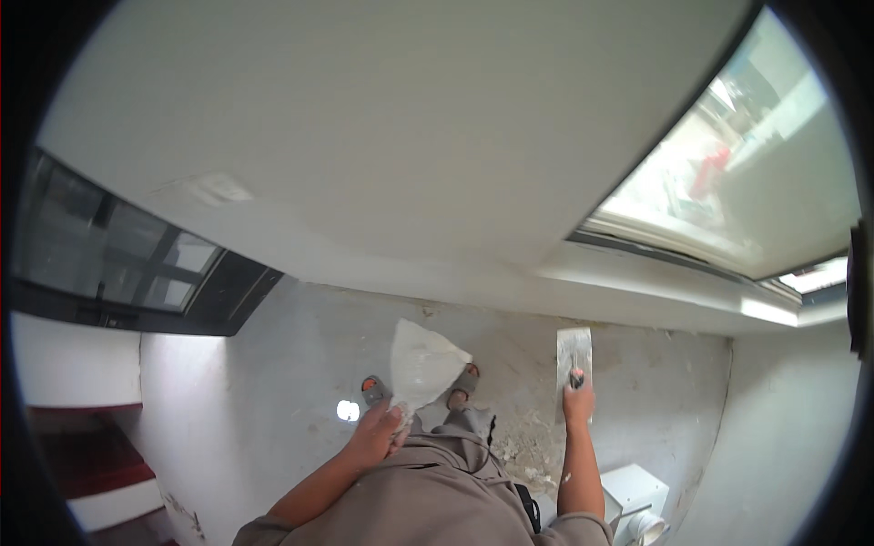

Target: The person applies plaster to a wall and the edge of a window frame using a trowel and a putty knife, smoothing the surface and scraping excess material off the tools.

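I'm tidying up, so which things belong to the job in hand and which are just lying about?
In use: flat trowel, in the right hand; white fan-shaped object, in the left hand.
Apparently lying about: white box at lower right; pale scraps on the floor.

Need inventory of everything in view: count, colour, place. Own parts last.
Broad flat tool: 1, whitish, in left hand
Trowel: 1, greyish blade, dark handle, in right hand
Wall: 1, off-white, ahead
Right window: 1, dark edging, upper right
Left window: 1, dark frame, left
Floor: 1, grey, stained, below
Debris: uncountable, pale, floor right of the legs
Box with round port: 1, white, lower right
Stepped surfaces: count unclear, dark red, lower left
Bright spot: 1, white, on floor, nature unclear
Sandals: 2, greyish, on feet
Clothing: grey-brown, bottom centre
Left hand: 1, lower centre
Right hand: 1, right of centre
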